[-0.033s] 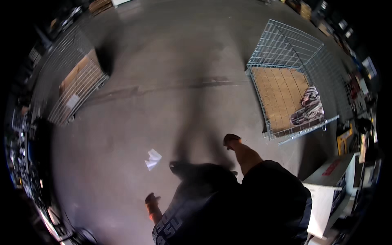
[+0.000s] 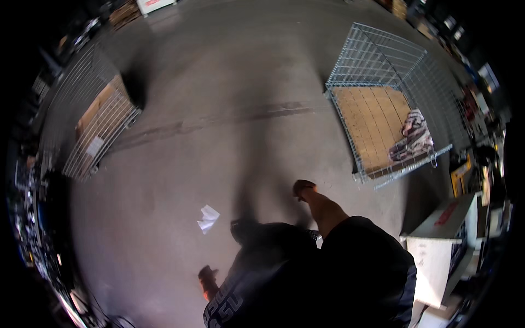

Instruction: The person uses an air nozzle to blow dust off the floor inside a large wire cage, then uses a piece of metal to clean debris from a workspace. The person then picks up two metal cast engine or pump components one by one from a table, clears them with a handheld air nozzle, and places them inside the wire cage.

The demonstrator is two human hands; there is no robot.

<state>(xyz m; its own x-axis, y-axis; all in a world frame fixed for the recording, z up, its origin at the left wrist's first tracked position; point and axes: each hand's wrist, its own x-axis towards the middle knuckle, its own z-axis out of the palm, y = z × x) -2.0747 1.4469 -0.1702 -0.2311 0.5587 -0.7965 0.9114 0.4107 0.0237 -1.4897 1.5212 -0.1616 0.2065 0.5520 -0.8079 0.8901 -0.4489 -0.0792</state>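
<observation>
One left hand (image 2: 208, 276), one right hand (image 2: 304, 189) over floor (image 2: 158, 191); can't tell fingers' opening or hold. Paper (image 2: 208, 219) nearest left hand. Likely walking; reaching paper calls for bending.

The paper sheet (image 2: 208, 219) lies on the floor (image 2: 169, 180), a mesh cage (image 2: 127, 118) beyond it on the left, a wire cage (image 2: 411, 169) holding cloth (image 2: 414, 136) beyond it on the right, a box (image 2: 431, 268) well right on its nearer side, left hand (image 2: 206, 275) nearer than it, right hand (image 2: 304, 189) to its right!
</observation>
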